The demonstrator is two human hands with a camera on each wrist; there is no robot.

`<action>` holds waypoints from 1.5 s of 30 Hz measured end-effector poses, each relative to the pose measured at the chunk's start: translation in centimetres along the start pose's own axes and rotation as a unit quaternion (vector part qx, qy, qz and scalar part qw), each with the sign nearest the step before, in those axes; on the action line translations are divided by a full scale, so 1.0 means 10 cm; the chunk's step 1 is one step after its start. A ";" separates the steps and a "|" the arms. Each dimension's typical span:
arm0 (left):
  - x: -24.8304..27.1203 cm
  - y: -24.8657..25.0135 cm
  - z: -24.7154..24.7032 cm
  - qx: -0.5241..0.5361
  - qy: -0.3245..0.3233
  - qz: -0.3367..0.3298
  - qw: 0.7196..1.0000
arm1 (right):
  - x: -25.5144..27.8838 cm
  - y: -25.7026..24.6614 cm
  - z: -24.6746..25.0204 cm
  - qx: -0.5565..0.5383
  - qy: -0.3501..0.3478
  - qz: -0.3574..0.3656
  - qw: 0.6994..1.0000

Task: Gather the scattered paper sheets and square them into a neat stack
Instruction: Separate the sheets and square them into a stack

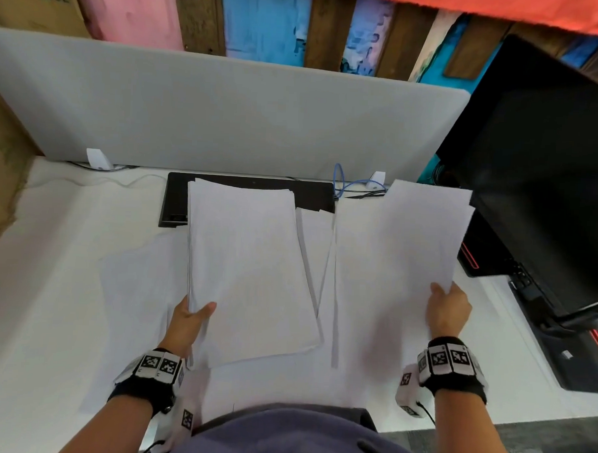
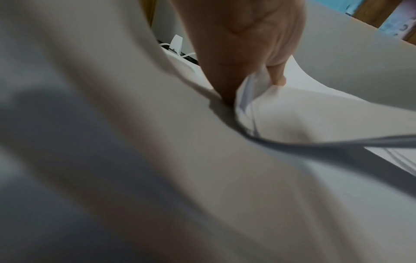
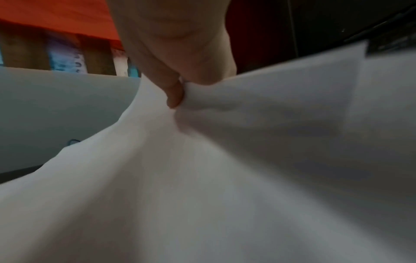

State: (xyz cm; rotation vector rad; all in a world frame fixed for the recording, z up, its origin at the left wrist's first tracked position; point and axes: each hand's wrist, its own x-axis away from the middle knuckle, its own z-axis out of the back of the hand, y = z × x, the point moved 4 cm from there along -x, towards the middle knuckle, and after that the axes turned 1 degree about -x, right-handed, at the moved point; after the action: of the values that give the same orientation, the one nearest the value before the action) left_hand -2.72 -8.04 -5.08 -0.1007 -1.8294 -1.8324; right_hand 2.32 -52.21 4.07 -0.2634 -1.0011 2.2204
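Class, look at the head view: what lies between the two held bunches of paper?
In the head view, a few loose sheets lie on the desk between the left bunch and right bunch.

Both forearms reach forward, the left hand [image 1: 190, 319] and right hand [image 1: 449, 310] each pinching shut.

The head view is looking steeply down and forward over the white desk [image 1: 47, 301] toward the grey divider panel [image 1: 227, 113]. Each wrist view is sitting very close behind its own hand, facing along the fingers across paper. All three are sharing the panel.
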 end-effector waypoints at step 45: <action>0.40 1.21 -0.25 0.170 -0.113 -0.022 0.979 | 0.78 -1.03 -0.96 -0.256 -0.321 0.013 0.912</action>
State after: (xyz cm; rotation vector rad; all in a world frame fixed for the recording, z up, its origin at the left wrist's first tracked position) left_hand -0.19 -10.81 7.38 -0.1474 -2.2941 -1.5591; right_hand 5.84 -36.60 5.67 0.2596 -1.9442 2.0574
